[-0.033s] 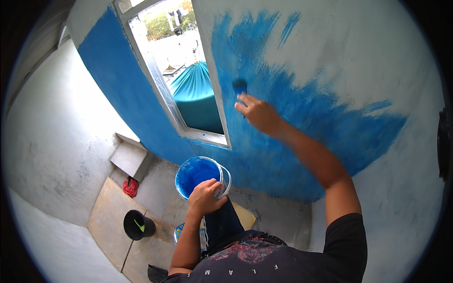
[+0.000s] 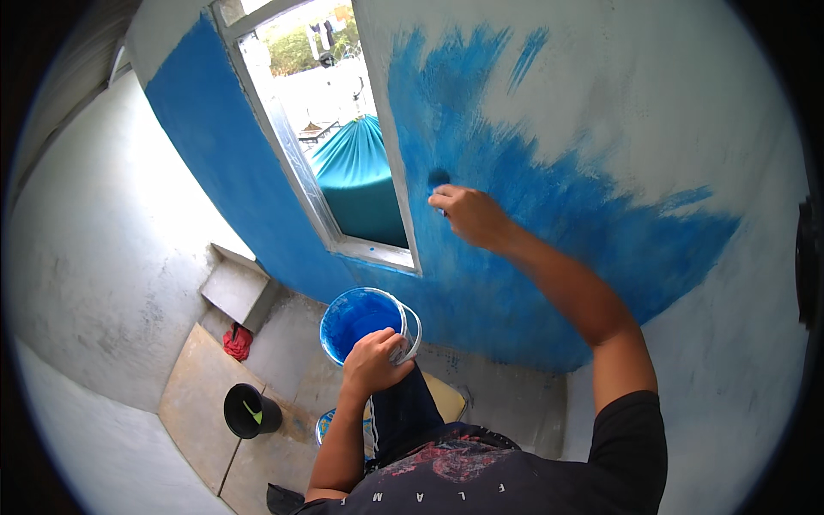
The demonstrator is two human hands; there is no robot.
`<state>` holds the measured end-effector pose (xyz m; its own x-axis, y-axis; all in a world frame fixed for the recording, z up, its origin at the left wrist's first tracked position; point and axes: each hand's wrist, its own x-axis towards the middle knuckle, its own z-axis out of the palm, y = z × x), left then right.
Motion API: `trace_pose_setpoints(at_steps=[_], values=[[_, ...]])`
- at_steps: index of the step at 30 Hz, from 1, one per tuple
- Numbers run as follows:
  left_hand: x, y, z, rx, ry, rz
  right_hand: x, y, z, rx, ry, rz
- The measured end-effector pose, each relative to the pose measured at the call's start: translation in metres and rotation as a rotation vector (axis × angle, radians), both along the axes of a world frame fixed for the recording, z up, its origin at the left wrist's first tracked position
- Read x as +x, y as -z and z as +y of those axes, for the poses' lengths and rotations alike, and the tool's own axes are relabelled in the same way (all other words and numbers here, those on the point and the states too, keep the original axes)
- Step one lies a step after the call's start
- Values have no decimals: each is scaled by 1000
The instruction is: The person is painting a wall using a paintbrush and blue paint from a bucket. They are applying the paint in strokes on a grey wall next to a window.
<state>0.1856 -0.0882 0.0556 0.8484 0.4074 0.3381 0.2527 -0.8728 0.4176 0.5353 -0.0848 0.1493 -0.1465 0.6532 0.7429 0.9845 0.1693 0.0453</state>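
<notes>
My right hand [image 2: 472, 215] grips a paintbrush [image 2: 439, 178], its blue-coated bristles against the wall just right of the window. Blue paint in rough, streaky strokes covers much of this wall [image 2: 549, 232], with pale grey above and to the right. Lower down, my left hand [image 2: 374, 359] is closed over the near rim of a white paint bucket [image 2: 330, 311]. Bright blue paint [image 2: 371, 319] lies inside the bucket, and its handle hangs on the right side. My fingers hide part of the rim, and my right hand hides the brush's handle.
A window frame [image 2: 378, 251] opens onto a teal cloth outside. On the floor at left stand a black bucket [image 2: 268, 416] with something yellow-green in it, a red cloth [image 2: 237, 342] and a concrete step [image 2: 235, 287]. Something yellow [image 2: 448, 396] is beside my leg.
My right hand and the paintbrush have slid a little way down the wall beside the window. The left hand keeps its hold on the bucket.
</notes>
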Motion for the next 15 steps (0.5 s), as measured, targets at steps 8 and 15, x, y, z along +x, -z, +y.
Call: trace_pose_setpoints(at_steps=[8, 15], values=[[-3, 4, 0, 44, 6, -32, 36, -173, -71, 387, 122, 480], [1, 4, 2, 23, -5, -55, 25, -65, -45, 361, 317, -27]])
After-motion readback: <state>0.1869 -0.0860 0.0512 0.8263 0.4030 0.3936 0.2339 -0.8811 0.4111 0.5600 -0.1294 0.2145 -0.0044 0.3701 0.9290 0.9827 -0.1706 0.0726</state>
